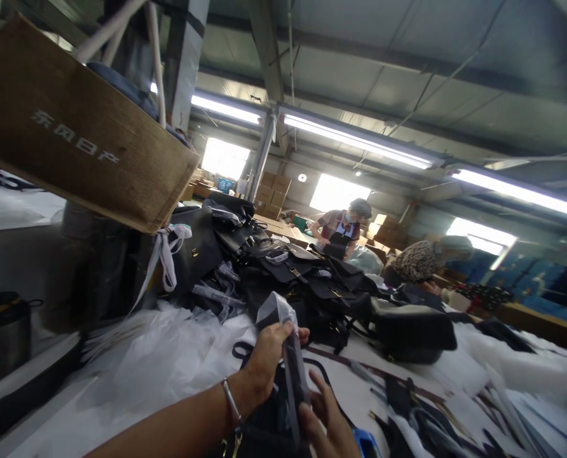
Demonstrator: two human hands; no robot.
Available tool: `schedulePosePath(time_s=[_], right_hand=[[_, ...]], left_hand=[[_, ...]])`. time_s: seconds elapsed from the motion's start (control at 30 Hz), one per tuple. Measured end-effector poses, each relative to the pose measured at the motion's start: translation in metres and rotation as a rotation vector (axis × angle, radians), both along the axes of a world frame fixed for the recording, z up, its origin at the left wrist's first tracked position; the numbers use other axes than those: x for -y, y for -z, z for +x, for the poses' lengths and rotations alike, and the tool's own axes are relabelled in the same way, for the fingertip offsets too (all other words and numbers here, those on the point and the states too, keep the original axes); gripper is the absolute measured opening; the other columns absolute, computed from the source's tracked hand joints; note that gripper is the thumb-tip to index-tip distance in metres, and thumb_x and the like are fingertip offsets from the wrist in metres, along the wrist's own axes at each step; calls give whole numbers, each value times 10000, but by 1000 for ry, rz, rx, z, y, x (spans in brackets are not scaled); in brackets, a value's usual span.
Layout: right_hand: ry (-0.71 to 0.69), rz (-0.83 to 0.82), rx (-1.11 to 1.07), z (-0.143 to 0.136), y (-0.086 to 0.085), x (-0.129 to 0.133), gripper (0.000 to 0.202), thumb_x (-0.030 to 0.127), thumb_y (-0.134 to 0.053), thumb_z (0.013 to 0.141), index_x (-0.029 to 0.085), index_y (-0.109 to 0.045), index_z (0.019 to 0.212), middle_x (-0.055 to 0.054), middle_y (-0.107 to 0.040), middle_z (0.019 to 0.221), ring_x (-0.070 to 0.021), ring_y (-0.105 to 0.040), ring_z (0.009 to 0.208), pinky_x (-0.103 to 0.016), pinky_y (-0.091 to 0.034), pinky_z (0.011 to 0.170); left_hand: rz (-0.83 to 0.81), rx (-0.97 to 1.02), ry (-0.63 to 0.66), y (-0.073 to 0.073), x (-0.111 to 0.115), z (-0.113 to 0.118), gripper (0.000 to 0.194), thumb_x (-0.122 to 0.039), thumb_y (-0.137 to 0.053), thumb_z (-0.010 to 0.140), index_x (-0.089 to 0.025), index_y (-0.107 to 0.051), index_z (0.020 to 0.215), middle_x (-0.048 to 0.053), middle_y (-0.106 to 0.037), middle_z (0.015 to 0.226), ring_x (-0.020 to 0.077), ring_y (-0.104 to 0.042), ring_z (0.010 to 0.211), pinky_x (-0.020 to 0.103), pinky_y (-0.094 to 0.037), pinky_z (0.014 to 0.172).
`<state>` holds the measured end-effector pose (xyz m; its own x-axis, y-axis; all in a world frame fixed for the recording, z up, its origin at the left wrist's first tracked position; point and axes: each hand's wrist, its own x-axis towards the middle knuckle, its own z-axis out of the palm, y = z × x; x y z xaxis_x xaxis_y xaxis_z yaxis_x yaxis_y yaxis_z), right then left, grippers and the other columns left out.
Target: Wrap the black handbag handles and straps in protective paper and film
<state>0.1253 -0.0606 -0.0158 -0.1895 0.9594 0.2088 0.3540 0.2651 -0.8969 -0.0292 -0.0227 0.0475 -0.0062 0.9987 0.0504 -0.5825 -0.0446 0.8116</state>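
My left hand (264, 356), with a silver bracelet at the wrist, grips a dark strap wrapped in clear plastic (293, 366) near its upper end. Lower down, the fingers and thumb of my right hand (330, 416) close on the same wrapped strap. It runs upright between both hands, its plastic folding over at the top. Beneath them lies a black bag (276, 410), largely covered by my hands and arm; gold-coloured hardware shows near the wrist. A blue object (367, 442), cut off by the lower edge, sits beside my right hand.
Black bags (307, 273) are heaped across the table ahead. White plastic sheeting (159, 356) spreads at left, below a hanging brown bag (83, 133). Loose straps (421, 413) lie at right. A dark-lidded jar (2, 337) stands far left. Two people (343, 229) are beyond the heap.
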Motion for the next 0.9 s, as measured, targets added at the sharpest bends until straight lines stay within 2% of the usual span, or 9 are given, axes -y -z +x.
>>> schedulePosePath(time_s=[0.07,0.13,0.2,0.27,0.33,0.43,0.5,0.63,0.9], right_hand=[[-13,39,-27,-9,-25,-9,569,577,-480,891,192,-491,1310,-114,-656,1215,-251,-610,1130,-314,-463,939],[4,57,-20,-17,-33,-15,479,570,-444,911,191,-583,1169,-107,-679,1131,-241,-637,1038,-284,-493,836],[49,75,-14,-20,-25,-17,445,597,-434,903,200,-624,966,-73,-703,908,-213,-656,816,-255,-488,679],[76,73,12,-21,-9,-13,436,617,-444,890,215,-574,782,-10,-628,647,-170,-584,591,-239,-427,556],[100,63,31,-22,4,-8,452,628,-437,888,224,-510,699,39,-509,502,-140,-491,473,-232,-361,498],[121,47,32,-27,11,-2,457,642,-403,892,221,-569,823,62,-459,471,-134,-457,431,-231,-332,473],[153,54,24,-29,10,-1,475,648,-400,887,215,-592,909,60,-460,477,-139,-463,433,-234,-331,466],[210,42,30,-30,3,3,491,676,-422,860,216,-541,735,46,-465,460,-134,-456,426,-230,-311,450],[146,57,-51,-50,-9,11,470,640,-438,869,201,-564,756,48,-482,497,-122,-437,447,-217,-315,451]], left_hand=[[7,-6,61,10,9,10,311,-380,-588,872,-96,-672,965,124,-709,929,174,-648,764,240,-498,649],[-16,25,144,18,14,13,305,-374,-578,882,-113,-639,1026,100,-701,877,142,-598,600,221,-436,487],[-96,143,231,19,12,8,303,-364,-563,893,-114,-594,1061,111,-696,896,159,-615,613,242,-460,495],[-190,283,259,16,7,0,284,-359,-532,914,-102,-568,1029,146,-689,941,206,-665,749,297,-530,637],[-244,352,203,13,2,-5,256,-337,-492,939,-95,-562,984,152,-685,913,215,-674,778,330,-540,725],[-235,331,75,13,5,1,217,-306,-481,948,-106,-564,962,113,-677,812,187,-659,681,309,-533,670],[-210,303,21,14,14,10,232,-337,-496,944,-117,-567,957,112,-681,816,193,-663,699,300,-528,660],[-124,201,-128,7,28,16,230,-352,-541,915,-132,-576,972,121,-698,889,204,-678,788,286,-524,691],[-58,18,-245,17,14,20,337,-481,-588,859,-160,-574,960,112,-700,922,224,-682,831,295,-515,693]])
